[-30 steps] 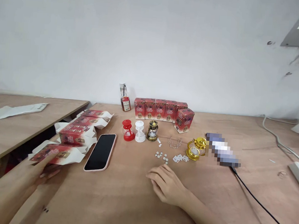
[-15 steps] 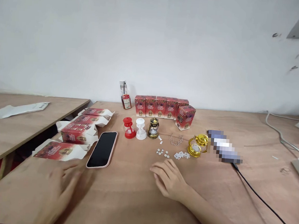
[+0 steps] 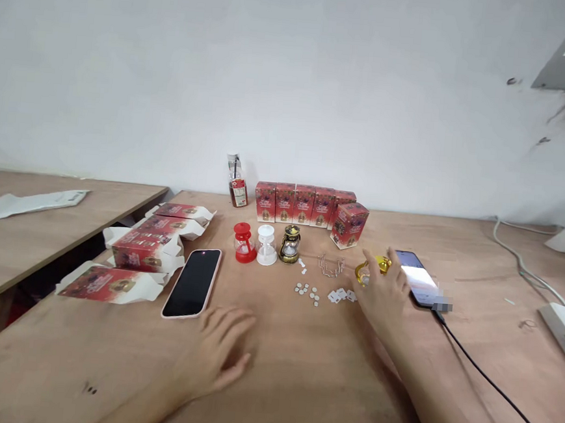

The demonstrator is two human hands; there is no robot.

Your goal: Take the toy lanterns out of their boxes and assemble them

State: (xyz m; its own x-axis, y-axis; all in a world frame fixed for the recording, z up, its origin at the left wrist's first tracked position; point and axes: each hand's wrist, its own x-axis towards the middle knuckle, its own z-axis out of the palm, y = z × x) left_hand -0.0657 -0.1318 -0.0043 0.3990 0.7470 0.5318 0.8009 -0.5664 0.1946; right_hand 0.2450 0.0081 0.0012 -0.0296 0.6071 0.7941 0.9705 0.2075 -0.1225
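My right hand (image 3: 384, 298) is over the small gold lantern (image 3: 383, 264) on the right, its fingers apart on either side and covering part of it. Whether the fingertips touch the lantern I cannot tell. My left hand (image 3: 218, 346) hovers low by the lower corner of a phone with a dark screen (image 3: 192, 284), fingers spread and nothing in them. To the left of the gold lantern stand a red lantern (image 3: 244, 244), a white lantern (image 3: 267, 246) and a bronze-coloured lantern (image 3: 290, 246). Button cells (image 3: 313, 297), white tabs (image 3: 341, 295) and wire handles (image 3: 330, 266) lie between.
Red printed boxes (image 3: 304, 205) stand in a row near the wall, with one turned box (image 3: 350, 224) in front. Flattened cartons (image 3: 147, 246) lie at left. A bottle (image 3: 238, 183) stands behind. A lit phone (image 3: 417, 277) with a black cable (image 3: 484, 377) is at right.
My right hand has moved right and forward, from beside the button cells to the gold lantern. My left hand has come right, from below the cartons to beside the dark phone.
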